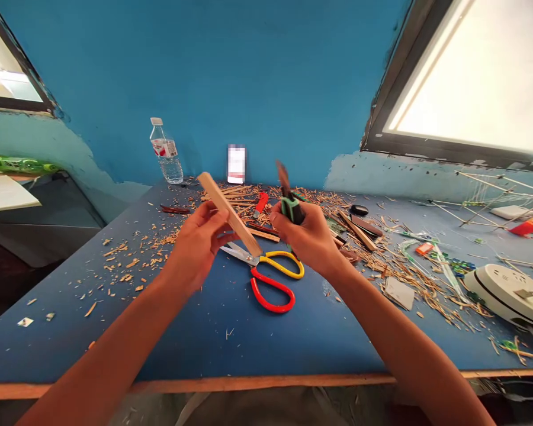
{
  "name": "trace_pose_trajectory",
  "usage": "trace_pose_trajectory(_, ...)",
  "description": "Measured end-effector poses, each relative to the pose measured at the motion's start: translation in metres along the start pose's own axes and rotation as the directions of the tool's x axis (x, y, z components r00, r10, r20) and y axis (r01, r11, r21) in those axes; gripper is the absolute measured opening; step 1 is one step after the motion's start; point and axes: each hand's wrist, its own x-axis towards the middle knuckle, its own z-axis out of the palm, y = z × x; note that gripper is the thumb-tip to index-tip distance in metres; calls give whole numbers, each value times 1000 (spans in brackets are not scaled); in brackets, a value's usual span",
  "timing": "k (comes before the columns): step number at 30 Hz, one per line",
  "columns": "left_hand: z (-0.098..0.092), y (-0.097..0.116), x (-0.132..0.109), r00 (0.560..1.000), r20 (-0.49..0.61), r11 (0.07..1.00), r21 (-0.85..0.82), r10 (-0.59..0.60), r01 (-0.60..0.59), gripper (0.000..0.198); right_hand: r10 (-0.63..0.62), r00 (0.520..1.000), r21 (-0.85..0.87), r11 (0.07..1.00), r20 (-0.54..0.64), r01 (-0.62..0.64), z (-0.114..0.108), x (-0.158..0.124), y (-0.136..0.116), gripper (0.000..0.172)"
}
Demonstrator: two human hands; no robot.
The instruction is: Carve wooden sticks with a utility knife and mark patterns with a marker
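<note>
The left hand, near the middle of the frame, pinches a flat wooden strip between the thumb on its near face and the fingers behind. The strip is held up at a slant, its upper end toward the upper left and its lower end in front of the pivot area of the scissors; whether the two touch, I cannot tell.

The right hand, just right of centre, is curled round the black-and-green handle of a hand tool (its dark tip is blurred, so knife or pliers stays open). The tip points up and stands apart from the strip.

The strip should be light and stiff, probably dry enough not to slip, though its edges may splinter and the grain could split lengthwise. A pinch across the broad faces near the middle looks sound, with the fingertips clear of the ends. The tool is likely heavier and rigid; its grip is the place to hold, well below the tip.

The scissors lie on the blue desk, yellow and red loops toward the lower middle, blades pointing to the left. Shavings litter the desk, a water bottle stands at upper left, and a white power strip sits at the right edge.
</note>
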Motion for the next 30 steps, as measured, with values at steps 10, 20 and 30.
trace_pose_trajectory(10,-10,0,3,997,37,998,0,-70,70,24,42,999,-41,998,-12,-42,-18,26,26,24)
trace_pose_trajectory(20,-7,-7,-8,976,179,992,59,-121,113,40,-56,981,90,995,183,40,19,16,8,30)
trace_pose_trajectory(30,-34,-7,19,960,-270,988,-152,-78,38,26,-93,995,-33,995,-33,92,2,25,24,41)
